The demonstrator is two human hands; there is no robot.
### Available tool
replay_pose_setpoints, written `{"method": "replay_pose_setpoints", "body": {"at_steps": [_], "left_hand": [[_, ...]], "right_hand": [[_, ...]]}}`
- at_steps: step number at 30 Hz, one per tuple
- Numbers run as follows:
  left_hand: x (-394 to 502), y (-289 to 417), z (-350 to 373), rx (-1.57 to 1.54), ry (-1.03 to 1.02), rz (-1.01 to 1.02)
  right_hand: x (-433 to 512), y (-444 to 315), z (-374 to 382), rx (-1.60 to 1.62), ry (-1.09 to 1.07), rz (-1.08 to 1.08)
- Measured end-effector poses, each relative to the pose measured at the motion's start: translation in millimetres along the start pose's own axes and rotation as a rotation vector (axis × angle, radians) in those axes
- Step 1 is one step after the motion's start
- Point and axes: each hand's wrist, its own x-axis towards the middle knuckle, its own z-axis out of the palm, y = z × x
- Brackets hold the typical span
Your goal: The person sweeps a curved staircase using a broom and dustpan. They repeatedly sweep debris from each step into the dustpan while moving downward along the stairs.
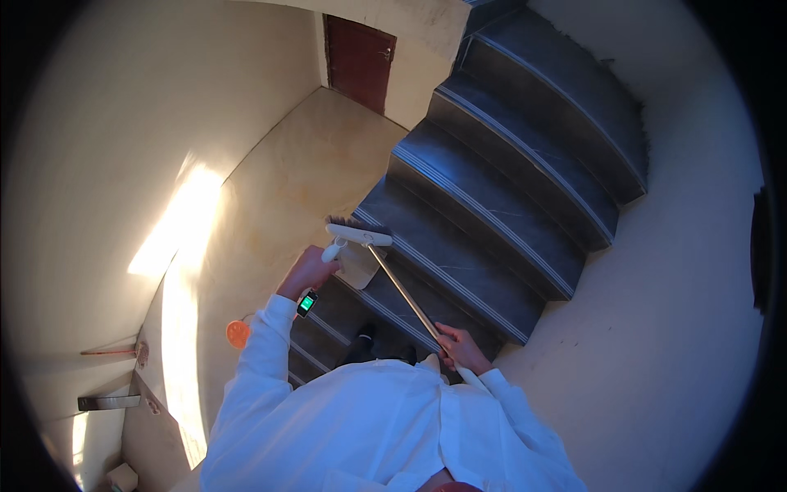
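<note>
My left hand grips the white handle of a small dustpan, whose pale pan extends to the right, over a dark stair edge. My right hand is closed around the metal pole of a broom. The pole slants up and left to a white broom head with dark bristles facing away from me. The broom head is right by the dustpan's handle and overlaps the pan in view; whether they touch, I cannot tell. A lit wrist device is on my left wrist.
Dark curved stairs with striped edges rise towards the upper right, beside a pale wall. Left of them lies a tan floor with a dark red door beyond. An orange round object, a long-handled tool and a box lie further left.
</note>
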Motion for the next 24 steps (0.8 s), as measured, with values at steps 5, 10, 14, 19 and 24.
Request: {"method": "replay_pose_setpoints", "body": {"at_steps": [5, 10, 14, 19, 24], "left_hand": [[-4.1, 6.5, 4.7, 0.017, -0.003, 0.007], [-9.5, 4.5, 14.6, 0.017, 0.003, 0.006], [-15.0, 2.0, 20.4, -0.002, 0.01, -0.008], [-31.7, -3.3, 34.6, 0.048, -0.016, 0.002], [-59.3, -13.3, 62.8, 0.049, -0.038, -0.03]], "right_hand": [[34.5, -43.5, -0.6, 0.026, 0.023, -0.148], [117.3, -75.9, 12.1, -0.058, 0.089, -0.185], [86.8, -25.0, 14.8, -0.111, 0.042, -0.145], [4.9, 14.1, -15.2, 0.015, -0.029, -0.068], [7.5, -4.9, -22.3, 0.066, 0.046, -0.125]]}}
